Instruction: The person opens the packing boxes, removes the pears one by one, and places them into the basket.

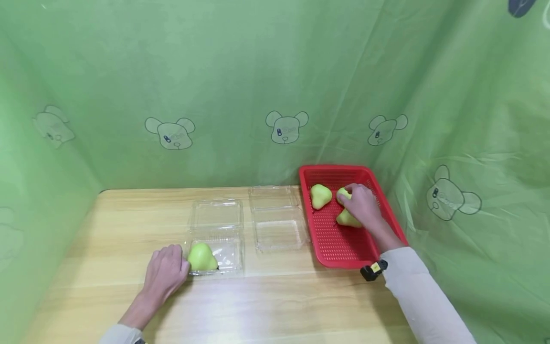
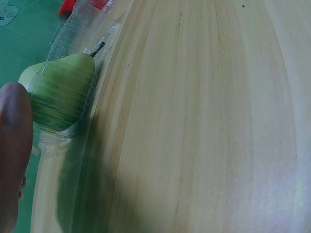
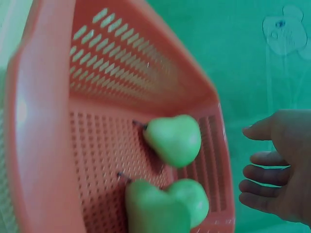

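Note:
A green pear (image 1: 201, 257) lies in the front half of an opened clear plastic clamshell box (image 1: 229, 255). My left hand (image 1: 165, 270) has its fingers curled at that box's left edge and grips it beside the pear; in the left wrist view only the thumb (image 2: 14, 145) shows well. Over the red plastic basket (image 1: 331, 260) reaches my right hand (image 1: 363, 203), fingers spread and slightly bent above a pear (image 1: 343, 195) it partly hides. Two more pears, one at the left (image 1: 321, 196) and one nearer me (image 1: 348, 219), lie in the basket.
A second opened clear clamshell box (image 1: 281, 234) stands between the first box and the basket. All rest on a light wooden table (image 1: 266, 306). Green curtain (image 1: 232, 95) printed with bear heads hangs behind and at both sides, close to the basket's right.

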A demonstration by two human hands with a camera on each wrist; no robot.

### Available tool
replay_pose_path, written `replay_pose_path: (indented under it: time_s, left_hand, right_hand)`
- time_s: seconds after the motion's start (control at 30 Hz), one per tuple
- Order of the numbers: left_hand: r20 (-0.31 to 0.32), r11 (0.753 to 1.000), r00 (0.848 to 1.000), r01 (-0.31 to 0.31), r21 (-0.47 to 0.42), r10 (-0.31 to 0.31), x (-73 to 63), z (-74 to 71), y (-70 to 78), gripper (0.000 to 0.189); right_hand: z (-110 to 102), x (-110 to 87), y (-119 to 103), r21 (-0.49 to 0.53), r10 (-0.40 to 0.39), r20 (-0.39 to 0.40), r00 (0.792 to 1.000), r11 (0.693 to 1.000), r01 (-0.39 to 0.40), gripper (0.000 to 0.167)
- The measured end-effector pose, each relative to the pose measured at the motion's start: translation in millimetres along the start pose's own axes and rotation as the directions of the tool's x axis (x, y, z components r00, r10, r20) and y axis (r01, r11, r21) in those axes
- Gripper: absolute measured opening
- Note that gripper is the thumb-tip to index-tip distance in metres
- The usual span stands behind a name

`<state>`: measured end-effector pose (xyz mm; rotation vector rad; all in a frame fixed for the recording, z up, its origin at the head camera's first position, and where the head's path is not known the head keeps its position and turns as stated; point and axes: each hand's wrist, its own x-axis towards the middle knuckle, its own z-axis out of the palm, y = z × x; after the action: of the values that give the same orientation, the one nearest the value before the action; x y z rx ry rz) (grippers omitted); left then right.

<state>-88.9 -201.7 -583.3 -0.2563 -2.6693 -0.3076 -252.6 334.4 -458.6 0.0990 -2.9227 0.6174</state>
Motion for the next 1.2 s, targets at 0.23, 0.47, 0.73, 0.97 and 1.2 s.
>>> replay_pose_path:
  time_s: [0.23, 0.47, 0.73, 0.97, 1.2]
  left_hand:
    - [0.011, 1.0, 1.0, 0.011, 0.0, -0.011, 1.1, 0.1, 0.7, 0.019]
    - [-0.003, 1.0, 1.0, 0.011, -0.005, -0.011, 0.7, -0.2, 0.9, 0.019]
    - [-0.015, 1.0, 1.0, 0.006, -0.017, -0.006, 1.2, -0.1, 0.8, 0.018]
    - [-0.006, 1.0, 1.0, 0.008, -0.016, -0.008, 3.9, -1.1, 2.8, 0.017]
    - [0.0, 1.0, 1.0, 0.011, -0.014, -0.011, 2.4, -1.1, 3.5, 0.017]
  right_hand:
    - [4, -6.7, -44, 0.081, -0.079, -0.02, 0.997, 0.993, 0.08, 0.046]
    - [15, -11.0, -84, 0.134, -0.171, -0.026, 0.985, 0.976, 0.173, 0.045]
    - [37, -17.7, -123, 0.171, -0.262, 0.029, 0.965, 0.952, 0.254, 0.044]
    - [62, -24.2, -153, 0.234, -0.297, 0.085, 0.951, 0.934, 0.271, 0.046]
    - [86, -36.5, -184, 0.339, -0.318, 0.187, 0.929, 0.909, 0.243, 0.049]
